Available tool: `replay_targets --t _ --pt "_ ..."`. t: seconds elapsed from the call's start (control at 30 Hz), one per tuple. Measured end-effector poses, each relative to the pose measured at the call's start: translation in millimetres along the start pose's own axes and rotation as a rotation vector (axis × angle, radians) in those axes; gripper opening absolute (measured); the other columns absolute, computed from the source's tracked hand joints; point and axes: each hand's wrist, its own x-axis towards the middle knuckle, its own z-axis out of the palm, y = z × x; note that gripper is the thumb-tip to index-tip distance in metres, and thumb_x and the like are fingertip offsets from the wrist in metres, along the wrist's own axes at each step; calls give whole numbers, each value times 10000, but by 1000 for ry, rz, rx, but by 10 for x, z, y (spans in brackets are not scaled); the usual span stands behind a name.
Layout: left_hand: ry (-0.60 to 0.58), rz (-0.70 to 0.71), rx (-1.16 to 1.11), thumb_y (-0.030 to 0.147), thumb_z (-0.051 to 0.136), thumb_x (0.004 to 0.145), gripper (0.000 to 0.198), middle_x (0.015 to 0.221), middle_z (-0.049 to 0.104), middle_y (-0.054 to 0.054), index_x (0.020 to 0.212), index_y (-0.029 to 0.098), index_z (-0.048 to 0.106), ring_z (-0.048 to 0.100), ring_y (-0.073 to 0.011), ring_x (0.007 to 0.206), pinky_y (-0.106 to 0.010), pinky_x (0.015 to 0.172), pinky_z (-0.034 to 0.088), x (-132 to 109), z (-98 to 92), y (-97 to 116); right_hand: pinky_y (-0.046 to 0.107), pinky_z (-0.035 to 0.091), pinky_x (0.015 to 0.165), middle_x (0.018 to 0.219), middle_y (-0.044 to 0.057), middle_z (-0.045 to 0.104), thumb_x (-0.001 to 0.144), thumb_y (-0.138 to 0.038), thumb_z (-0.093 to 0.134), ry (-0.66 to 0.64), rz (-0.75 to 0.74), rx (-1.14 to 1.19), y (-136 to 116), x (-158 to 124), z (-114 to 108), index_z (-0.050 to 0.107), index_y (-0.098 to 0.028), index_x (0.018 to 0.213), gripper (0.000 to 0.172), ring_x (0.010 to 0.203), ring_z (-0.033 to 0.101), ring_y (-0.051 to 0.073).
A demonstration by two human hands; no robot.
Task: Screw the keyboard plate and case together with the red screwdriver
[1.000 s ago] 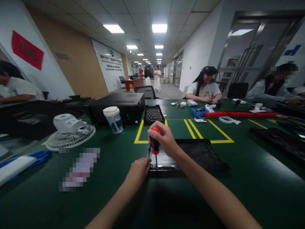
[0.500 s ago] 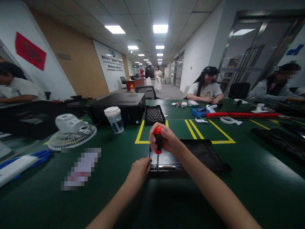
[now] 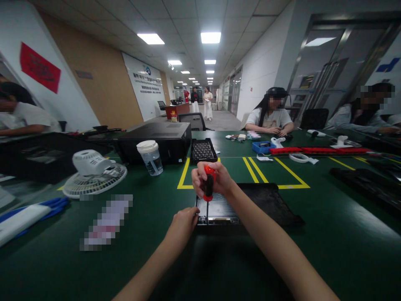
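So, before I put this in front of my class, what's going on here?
A person is working at a green table. The right grip holds a screwdriver upright, its shaft pointing down at the near left part of a black case. The left grip is at the case's left edge, beside the shaft. Whether the tip sits in a screw is too small to tell. A fan and a cup are off to the left.

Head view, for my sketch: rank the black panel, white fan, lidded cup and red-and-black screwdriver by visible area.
1. Black panel
2. White fan
3. Lidded cup
4. Red-and-black screwdriver, partly hidden by the right hand
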Motion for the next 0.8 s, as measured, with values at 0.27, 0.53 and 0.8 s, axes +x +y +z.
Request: replay_targets --t 0.27,0.53,0.8 --pt "-3 -15 -2 181 414 826 241 938 656 -54 946 202 622 603 -144 859 -223 755 418 -4 18 -15 208 319 286 470 -34 481 747 -450 358 -19 184 -14 43 44 -8 379 -192 628 284 291 413 98" --pt "3 -17 -3 184 418 826 239 945 657 -48 958 206 617 601 -144 864 -222 758 412 10 46 -23 178 277 298 464 -53 441 777 -431 362 -37 150 34 95 40 49 415 -183 645 286 288 342 60" --pt "-3 -17 20 199 409 829 248 952 660 -52 970 204 613 607 -153 865 -235 752 418 15 57 -32 165 277 296 503 -51 438 817 -373 347 -62 27 45 93 21 103 481 -166 683 281 304 333 49"
